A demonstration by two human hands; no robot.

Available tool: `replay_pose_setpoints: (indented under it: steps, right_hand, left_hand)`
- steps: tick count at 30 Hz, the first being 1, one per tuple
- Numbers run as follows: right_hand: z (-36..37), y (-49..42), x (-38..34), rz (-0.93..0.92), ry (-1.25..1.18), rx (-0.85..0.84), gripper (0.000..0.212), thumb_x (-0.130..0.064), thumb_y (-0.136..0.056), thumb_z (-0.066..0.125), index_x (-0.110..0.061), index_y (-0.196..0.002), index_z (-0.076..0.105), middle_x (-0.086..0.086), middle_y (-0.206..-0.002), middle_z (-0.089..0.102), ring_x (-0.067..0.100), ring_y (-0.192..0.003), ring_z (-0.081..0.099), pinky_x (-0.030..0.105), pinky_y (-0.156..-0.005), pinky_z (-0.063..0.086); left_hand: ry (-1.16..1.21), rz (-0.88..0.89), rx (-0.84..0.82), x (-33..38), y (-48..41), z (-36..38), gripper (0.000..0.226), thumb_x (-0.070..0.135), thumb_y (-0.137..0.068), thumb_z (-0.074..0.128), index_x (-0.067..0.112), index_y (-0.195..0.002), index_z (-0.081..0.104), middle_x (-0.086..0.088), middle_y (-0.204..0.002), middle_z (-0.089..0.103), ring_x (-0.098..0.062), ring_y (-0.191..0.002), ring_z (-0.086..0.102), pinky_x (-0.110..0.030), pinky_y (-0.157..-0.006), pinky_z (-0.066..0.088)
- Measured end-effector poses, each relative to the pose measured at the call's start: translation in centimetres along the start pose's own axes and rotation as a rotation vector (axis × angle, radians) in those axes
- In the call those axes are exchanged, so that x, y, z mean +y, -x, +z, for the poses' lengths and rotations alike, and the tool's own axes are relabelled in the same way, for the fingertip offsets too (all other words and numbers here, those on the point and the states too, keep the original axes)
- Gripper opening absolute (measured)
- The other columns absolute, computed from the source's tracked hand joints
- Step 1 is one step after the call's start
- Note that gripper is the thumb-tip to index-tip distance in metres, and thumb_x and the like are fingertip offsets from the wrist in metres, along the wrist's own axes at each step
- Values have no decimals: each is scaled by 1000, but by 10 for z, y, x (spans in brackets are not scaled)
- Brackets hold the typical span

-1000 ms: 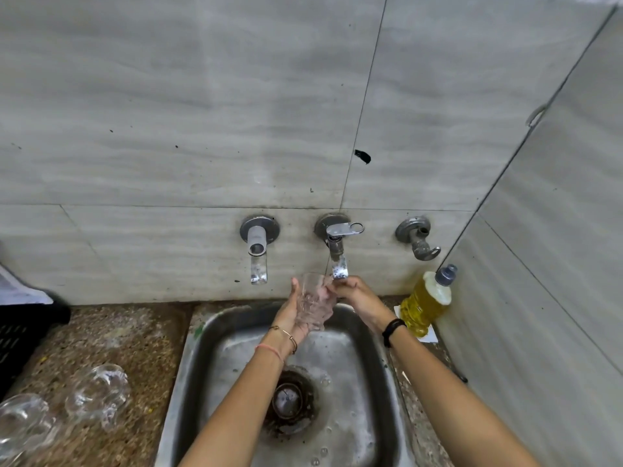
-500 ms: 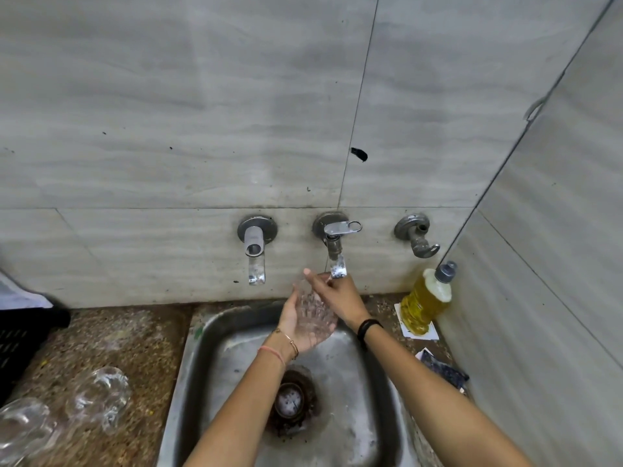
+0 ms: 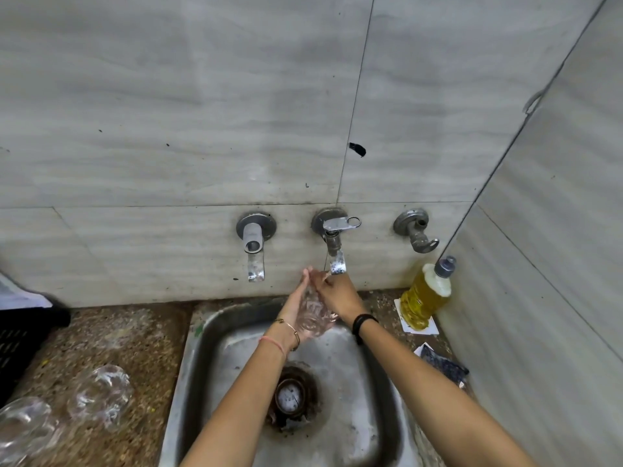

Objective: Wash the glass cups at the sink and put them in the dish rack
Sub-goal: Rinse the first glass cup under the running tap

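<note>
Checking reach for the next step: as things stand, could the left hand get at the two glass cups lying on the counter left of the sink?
Probably yes, once freed. The left hand now holds a glass cup under the tap; nothing stands between it and the counter cups.

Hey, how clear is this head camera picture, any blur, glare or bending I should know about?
Head view: wide-angle bending curves the wall tile lines; the glass cup between the left hand and right hand is smeared and hard to outline; two cups on the counter look soft; lighting is even.
</note>
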State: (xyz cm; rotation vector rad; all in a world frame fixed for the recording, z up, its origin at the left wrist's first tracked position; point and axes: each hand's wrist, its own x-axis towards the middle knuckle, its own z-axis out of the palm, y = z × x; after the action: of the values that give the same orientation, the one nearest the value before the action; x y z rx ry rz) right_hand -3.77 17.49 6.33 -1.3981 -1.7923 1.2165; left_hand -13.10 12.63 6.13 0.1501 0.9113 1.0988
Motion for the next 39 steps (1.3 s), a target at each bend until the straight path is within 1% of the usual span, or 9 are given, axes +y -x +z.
replay_pose_setpoints:
  steps: [4, 6, 13, 17, 22, 25, 28, 35, 39]
  right_hand:
    - [-12, 9, -11, 53, -256, -244, 43, -53, -92, 47, -17, -78, 65, -6, -69, 66, 10, -67, 65, 21, -70, 52]
    - [-13, 9, -11, 84, -342, -248, 35, -43, -95, 49, -18, -77, 64, -8, -68, 65, 7, -64, 62, 17, -69, 49]
    - [3, -4, -14, 212, -64, -63, 55, -35, -92, 46, -17, -41, 54, -6, -46, 56, 16, -57, 54, 37, -83, 48]
    - [1, -5, -14, 270, -280, -70, 37, -47, -91, 54, -19, -72, 67, 3, -78, 73, 22, -81, 69, 39, -92, 51]
    - [-6, -8, -4, 308, -387, -120, 38, -31, -103, 36, -15, -82, 64, 11, -93, 70, 18, -73, 65, 26, -70, 52]
    - [-5, -9, 0, 391, -379, -104, 37, -27, -102, 35, -12, -81, 61, 13, -91, 66, 18, -69, 61, 24, -60, 49]
    - [-3, -13, 5, 485, -395, -46, 35, -31, -102, 37, -12, -81, 58, 7, -82, 64, 17, -67, 59, 24, -56, 46]
    - [2, -25, 21, 614, -341, 69, 45, -33, -104, 29, 0, -107, 59, 20, -109, 66, 34, -101, 64, 44, -88, 53]
    - [2, -25, 21, 577, -346, 45, 40, -30, -103, 34, -3, -94, 62, 16, -83, 67, 25, -69, 62, 35, -63, 54]
  left_hand:
    - [97, 79, -42, -1, 0, -14, 67, 68, -80, 52, 13, -117, 62, -9, -96, 69, -21, -81, 67, -32, -69, 55]
    - [197, 69, -62, 0, 1, -15, 75, 72, -73, 58, 10, -114, 64, -9, -103, 66, -21, -85, 65, -31, -80, 52]
    - [68, 35, 35, -11, 3, 0, 55, 60, -84, 52, 9, -99, 67, -12, -95, 70, -26, -91, 64, -40, -84, 49]
    - [199, 22, 57, -8, 5, 4, 54, 58, -86, 51, 8, -103, 66, -13, -92, 70, -26, -89, 64, -37, -71, 53]
    - [329, -56, 82, -2, 1, -2, 52, 43, -91, 53, -3, -114, 56, -24, -95, 67, -36, -98, 60, -47, -79, 52]
    - [322, -110, 114, -3, 1, -3, 53, 43, -94, 47, -6, -112, 55, -26, -98, 62, -40, -113, 53, -48, -67, 57]
    - [330, -188, 145, -3, -5, -7, 61, 46, -91, 50, -5, -126, 49, -28, -108, 55, -46, -101, 53, -43, -47, 56]
    - [299, -203, 178, 9, -9, 2, 69, 56, -88, 52, -3, -125, 48, -29, -119, 52, -50, -122, 44, -42, -46, 56]
    - [217, -185, 166, 12, -10, -1, 79, 66, -86, 44, -3, -124, 48, -29, -132, 49, -50, -115, 51, -38, -44, 56]
